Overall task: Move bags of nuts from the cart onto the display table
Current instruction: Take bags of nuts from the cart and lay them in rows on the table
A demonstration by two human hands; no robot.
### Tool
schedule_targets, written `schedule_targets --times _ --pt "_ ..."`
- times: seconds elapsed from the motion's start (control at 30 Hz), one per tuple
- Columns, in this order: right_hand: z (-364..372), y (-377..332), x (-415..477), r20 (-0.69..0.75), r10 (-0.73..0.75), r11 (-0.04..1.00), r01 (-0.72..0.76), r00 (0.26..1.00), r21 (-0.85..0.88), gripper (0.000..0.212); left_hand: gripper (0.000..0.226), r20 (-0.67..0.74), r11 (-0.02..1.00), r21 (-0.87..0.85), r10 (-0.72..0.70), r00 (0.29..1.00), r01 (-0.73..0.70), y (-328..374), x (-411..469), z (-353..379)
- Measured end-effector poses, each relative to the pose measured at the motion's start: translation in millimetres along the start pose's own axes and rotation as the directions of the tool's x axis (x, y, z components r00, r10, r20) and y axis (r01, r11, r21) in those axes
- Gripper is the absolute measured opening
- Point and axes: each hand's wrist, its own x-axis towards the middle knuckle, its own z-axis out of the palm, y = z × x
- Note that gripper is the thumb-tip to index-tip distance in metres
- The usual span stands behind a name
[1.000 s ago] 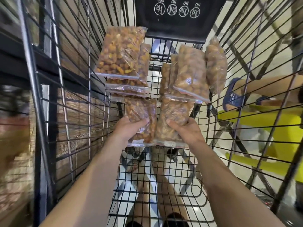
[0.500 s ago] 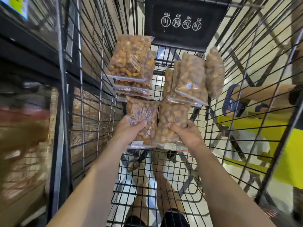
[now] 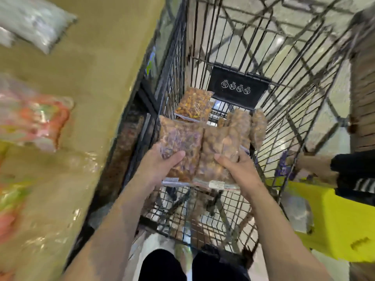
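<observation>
My left hand grips a clear bag of dark nuts, held above the black wire cart. Beside it, my right hand grips a second bag of paler nuts. The two bags touch side by side, their white labels toward me. Several more nut bags stay in the cart: a stack of orange-brown ones at the far left and upright ones at the far right. The tan display table lies to the left of the cart, blurred.
Blurred packets lie on the table: a pale one at the top left and orange ones at the left edge. A yellow stool and another person's arm are right of the cart. My legs show below.
Both hands have lifted their bags up off the cart floor. My view has swung left and pulled back, so the display table now fills the left side.
</observation>
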Motion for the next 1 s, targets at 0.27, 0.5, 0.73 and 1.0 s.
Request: schedule_targets --times 0.27,0.5,0.73,1.0 --pt "32 -75 -112 0.192 -0.240 0.964 0.257 0.951 -0.069 0.107 0.039 -0.128 0.958 -0.217 0.161 0.979 -0.186 18 -149 -79" --pt "97 -78 -219 0.402 -0.369 0.901 0.429 0.838 -0.067 0.084 0.037 -0.385 0.889 -0.313 0.203 0.900 -0.335 -39 -307 -137" --pt "179 -54 -327 0.589 -0.387 0.864 0.502 0.709 -0.037 0.030 0.031 -0.651 0.836 -0.343 0.116 0.750 -0.428 -122 -456 -175" --pt "265 -27 -407 0.811 -0.316 0.816 0.577 0.492 -0.032 0.047 0.038 -0.840 0.778 -0.390 -0.080 0.537 -0.493 -193 -576 -185"
